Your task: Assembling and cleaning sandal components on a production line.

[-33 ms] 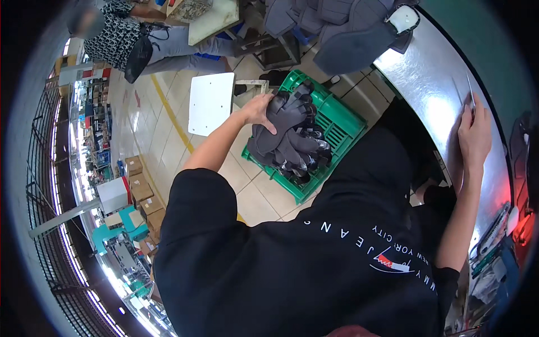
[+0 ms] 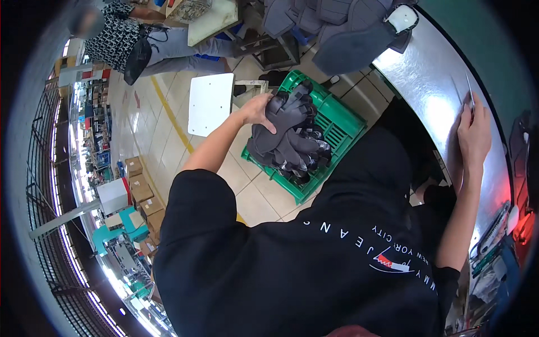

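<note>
My left hand [image 2: 258, 112] reaches over a pile of dark grey shoe parts [image 2: 289, 135], which have padded strap-like pieces and shiny black bits. Its thumb lies on top of one part while the fingers curl out of sight over the far edge. A green plastic crate [image 2: 342, 112] holds the pile. Over at the right, my right hand [image 2: 474, 135] rests on the shiny metal worktop [image 2: 429, 73], closed round a thin pointed metal tool [image 2: 470, 84]. Most of that tool is hidden in the fingers, so its exact kind is unclear.
Dark grey soles [image 2: 353, 53] are heaped beyond the crate. A white board [image 2: 211, 105] stands left of it. Another person [image 2: 120, 39] is at the upper left. Cardboard boxes [image 2: 143, 194] line the floor at left; assorted tools [image 2: 494, 236] lie at the right edge.
</note>
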{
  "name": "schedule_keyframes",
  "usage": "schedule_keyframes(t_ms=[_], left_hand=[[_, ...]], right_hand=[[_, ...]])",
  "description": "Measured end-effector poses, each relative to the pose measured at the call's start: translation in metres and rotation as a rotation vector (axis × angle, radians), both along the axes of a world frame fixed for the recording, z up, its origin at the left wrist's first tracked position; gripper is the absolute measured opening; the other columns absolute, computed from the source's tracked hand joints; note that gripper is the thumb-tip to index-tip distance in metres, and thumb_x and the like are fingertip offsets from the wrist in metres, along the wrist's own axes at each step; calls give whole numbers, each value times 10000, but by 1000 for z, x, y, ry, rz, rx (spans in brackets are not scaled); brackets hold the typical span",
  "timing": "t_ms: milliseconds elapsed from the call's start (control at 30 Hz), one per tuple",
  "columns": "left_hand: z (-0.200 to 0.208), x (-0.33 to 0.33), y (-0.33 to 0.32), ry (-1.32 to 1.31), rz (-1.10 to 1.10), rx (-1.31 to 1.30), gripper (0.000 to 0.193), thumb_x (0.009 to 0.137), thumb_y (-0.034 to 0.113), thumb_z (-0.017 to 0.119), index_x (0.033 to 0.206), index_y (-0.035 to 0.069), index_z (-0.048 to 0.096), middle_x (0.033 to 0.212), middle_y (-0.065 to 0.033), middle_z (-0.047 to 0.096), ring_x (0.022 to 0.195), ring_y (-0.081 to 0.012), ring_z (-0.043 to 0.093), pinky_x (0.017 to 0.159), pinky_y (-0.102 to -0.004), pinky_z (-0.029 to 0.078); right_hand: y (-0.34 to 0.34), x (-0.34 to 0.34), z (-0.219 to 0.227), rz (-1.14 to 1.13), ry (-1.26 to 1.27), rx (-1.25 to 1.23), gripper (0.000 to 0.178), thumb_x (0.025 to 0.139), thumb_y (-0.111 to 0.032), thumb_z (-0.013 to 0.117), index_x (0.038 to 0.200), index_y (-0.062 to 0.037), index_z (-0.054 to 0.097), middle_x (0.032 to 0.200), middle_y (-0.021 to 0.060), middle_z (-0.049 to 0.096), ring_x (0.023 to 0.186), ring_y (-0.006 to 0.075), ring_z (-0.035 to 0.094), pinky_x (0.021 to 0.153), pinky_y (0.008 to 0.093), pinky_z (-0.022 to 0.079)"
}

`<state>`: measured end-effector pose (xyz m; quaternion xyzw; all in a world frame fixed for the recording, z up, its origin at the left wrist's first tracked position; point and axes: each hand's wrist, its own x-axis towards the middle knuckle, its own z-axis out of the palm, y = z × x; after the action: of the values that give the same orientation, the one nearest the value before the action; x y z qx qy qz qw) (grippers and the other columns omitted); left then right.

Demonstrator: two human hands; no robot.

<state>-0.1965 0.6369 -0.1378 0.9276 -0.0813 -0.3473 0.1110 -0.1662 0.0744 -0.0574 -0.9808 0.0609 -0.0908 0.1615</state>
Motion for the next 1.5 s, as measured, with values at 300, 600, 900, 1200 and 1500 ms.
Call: schedule_keyframes(t_ms=[300,600,900,1200,1500], left_hand=[[11,-15,6,212,533,-424,891,537,308,926,1261,-20,524,1150,-125,621,1055,-228,599,944,-318,463],[75,-53,13,114,787,-731,770,634,139,825,1317,5,496,1184,-85,613,1036,-174,604,939,-304,470],[159,-114,-20,-279,1145,-1323,717,726,193,675,1368,1,420,1227,-165,581,1073,-285,612,950,-394,499],[164,-50,-299,-38,1097,-1772,454,811,174,702,1226,52,565,1135,-77,634,1026,-248,625,936,-412,507],[121,-18,-436,288,131,-876,461,924,406,625,944,-54,651,722,-100,682,521,-152,628,489,-268,499]], right_hand=[[-6,-3,-5,0,-47,-32,377,968,-282,457,1325,-187,529,1155,127,579,979,323,624,840,405,491],[-6,-1,-5,37,-51,39,369,962,-282,472,1311,-184,538,1164,126,582,1001,336,618,856,420,488],[-30,-3,-6,58,-106,43,396,939,-239,514,1320,-130,530,1145,164,589,979,332,619,852,419,487],[-64,-108,58,13,159,1558,479,1024,-398,394,1317,-48,538,754,57,619,400,45,403,393,187,306],[-136,-166,-2,-369,-161,941,708,938,-200,602,1511,-48,215,725,32,554,523,88,491,470,223,362]])
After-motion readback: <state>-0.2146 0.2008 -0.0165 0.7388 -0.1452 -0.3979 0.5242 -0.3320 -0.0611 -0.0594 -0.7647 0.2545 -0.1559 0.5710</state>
